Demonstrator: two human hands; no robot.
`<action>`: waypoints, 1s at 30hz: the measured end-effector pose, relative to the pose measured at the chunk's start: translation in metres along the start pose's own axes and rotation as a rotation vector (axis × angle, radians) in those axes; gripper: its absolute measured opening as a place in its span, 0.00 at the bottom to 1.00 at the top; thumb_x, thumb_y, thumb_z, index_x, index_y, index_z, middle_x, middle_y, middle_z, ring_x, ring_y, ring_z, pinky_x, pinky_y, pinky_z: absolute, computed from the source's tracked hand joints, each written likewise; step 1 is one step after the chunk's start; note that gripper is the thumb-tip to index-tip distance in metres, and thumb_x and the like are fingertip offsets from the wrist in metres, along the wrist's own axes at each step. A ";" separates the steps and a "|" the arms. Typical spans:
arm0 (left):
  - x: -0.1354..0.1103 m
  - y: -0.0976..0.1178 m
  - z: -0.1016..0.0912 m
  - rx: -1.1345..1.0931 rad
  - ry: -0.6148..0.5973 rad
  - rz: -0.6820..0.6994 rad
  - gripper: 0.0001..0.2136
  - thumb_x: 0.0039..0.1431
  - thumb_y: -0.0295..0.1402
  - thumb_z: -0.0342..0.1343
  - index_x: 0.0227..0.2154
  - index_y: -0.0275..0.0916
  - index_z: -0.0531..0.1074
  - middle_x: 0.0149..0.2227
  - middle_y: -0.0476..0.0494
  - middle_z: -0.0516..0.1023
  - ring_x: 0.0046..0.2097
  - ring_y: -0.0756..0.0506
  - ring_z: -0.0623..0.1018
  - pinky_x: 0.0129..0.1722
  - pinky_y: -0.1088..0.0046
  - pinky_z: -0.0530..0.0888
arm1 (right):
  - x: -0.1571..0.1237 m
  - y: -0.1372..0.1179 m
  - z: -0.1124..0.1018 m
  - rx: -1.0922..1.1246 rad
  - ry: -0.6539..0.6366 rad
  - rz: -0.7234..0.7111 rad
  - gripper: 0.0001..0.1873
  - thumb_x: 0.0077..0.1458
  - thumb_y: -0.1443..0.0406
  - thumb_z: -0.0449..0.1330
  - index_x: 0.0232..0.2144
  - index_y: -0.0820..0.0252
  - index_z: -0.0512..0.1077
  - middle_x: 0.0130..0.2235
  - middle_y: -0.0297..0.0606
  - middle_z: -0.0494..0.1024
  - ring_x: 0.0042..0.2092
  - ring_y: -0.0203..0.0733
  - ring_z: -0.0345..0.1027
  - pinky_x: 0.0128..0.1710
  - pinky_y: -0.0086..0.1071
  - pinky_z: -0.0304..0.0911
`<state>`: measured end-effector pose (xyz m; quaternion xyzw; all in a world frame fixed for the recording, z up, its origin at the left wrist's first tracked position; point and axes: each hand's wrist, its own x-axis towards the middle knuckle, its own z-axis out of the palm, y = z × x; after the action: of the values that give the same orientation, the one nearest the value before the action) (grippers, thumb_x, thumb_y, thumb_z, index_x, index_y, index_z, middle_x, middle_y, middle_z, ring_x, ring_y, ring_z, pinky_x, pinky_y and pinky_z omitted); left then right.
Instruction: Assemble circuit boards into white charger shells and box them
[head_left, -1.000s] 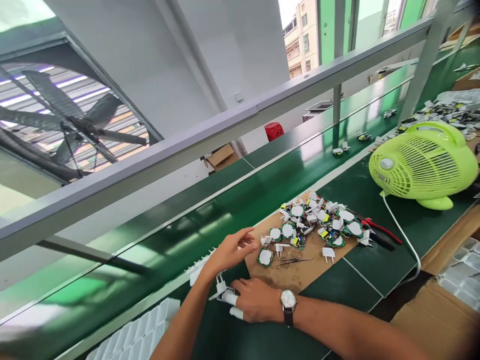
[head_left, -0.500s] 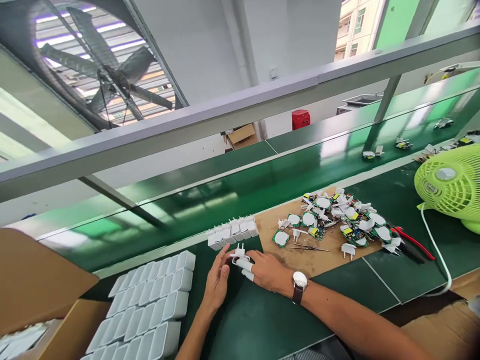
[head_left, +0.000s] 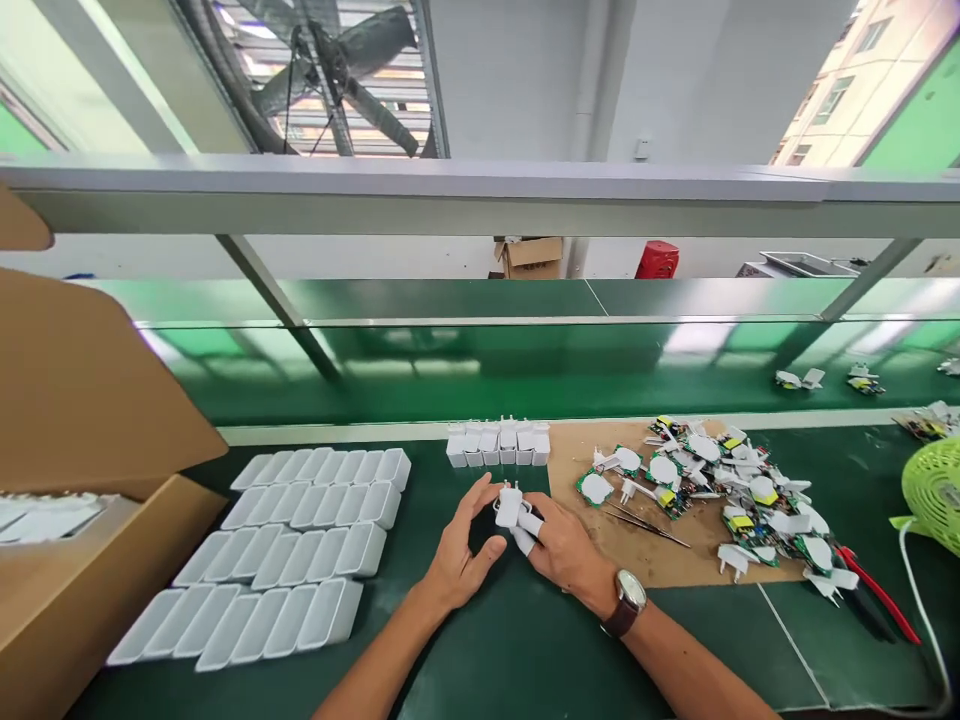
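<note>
A white plug piece with two pins pointing up (head_left: 509, 506) is in my right hand (head_left: 570, 550), whose fingers close on it from the right. White covers sit on some of those fingertips, and a watch is on that wrist. My left hand (head_left: 461, 560) is at the plug piece's left side with thumb and forefinger apart; whether a fingertip touches it I cannot tell. Just behind the hands stands a row of white charger housings (head_left: 499, 443), some with pins on top. To the left lie several rows of white open shells (head_left: 322, 552).
Circuit boards with white plug parts (head_left: 705, 480) are heaped on a brown cardboard sheet (head_left: 637, 555), with tweezers (head_left: 646, 525) near the left. Red-handled pliers (head_left: 877, 595) and a green fan (head_left: 934, 490) are at right. An open carton (head_left: 127, 570) stands at left.
The view has levelled and turned to the left. The plug piece stays in my right hand, now more upright. My left thumb and forefinger are spread wider.
</note>
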<state>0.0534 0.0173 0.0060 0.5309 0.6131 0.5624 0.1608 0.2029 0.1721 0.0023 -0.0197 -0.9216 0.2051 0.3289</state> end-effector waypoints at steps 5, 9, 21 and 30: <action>0.003 0.004 0.002 0.028 -0.034 0.022 0.38 0.69 0.47 0.57 0.74 0.49 0.44 0.69 0.34 0.67 0.68 0.35 0.70 0.68 0.49 0.66 | 0.000 0.002 -0.002 0.056 -0.055 0.071 0.21 0.64 0.71 0.57 0.58 0.53 0.71 0.50 0.48 0.78 0.44 0.49 0.76 0.42 0.41 0.76; 0.004 0.002 0.004 0.089 -0.039 -0.010 0.46 0.62 0.47 0.66 0.73 0.51 0.43 0.69 0.33 0.65 0.67 0.33 0.71 0.65 0.47 0.70 | 0.000 0.002 0.001 0.197 -0.064 0.195 0.20 0.64 0.68 0.57 0.57 0.52 0.73 0.51 0.47 0.77 0.49 0.51 0.75 0.47 0.44 0.76; -0.001 0.001 0.026 0.244 0.293 0.195 0.36 0.63 0.37 0.65 0.70 0.44 0.55 0.54 0.35 0.78 0.48 0.41 0.81 0.46 0.62 0.82 | 0.009 -0.005 -0.004 0.942 -0.114 0.757 0.28 0.65 0.41 0.55 0.54 0.51 0.76 0.48 0.43 0.81 0.55 0.57 0.74 0.54 0.53 0.72; 0.003 0.006 0.022 0.225 0.295 0.203 0.37 0.62 0.43 0.67 0.69 0.46 0.56 0.53 0.37 0.81 0.43 0.44 0.81 0.44 0.63 0.82 | 0.013 -0.013 -0.010 0.958 -0.213 0.740 0.32 0.67 0.39 0.50 0.54 0.54 0.76 0.46 0.43 0.83 0.52 0.54 0.75 0.59 0.51 0.68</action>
<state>0.0730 0.0300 0.0054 0.5164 0.6324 0.5754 -0.0484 0.2004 0.1666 0.0222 -0.1675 -0.6869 0.6979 0.1144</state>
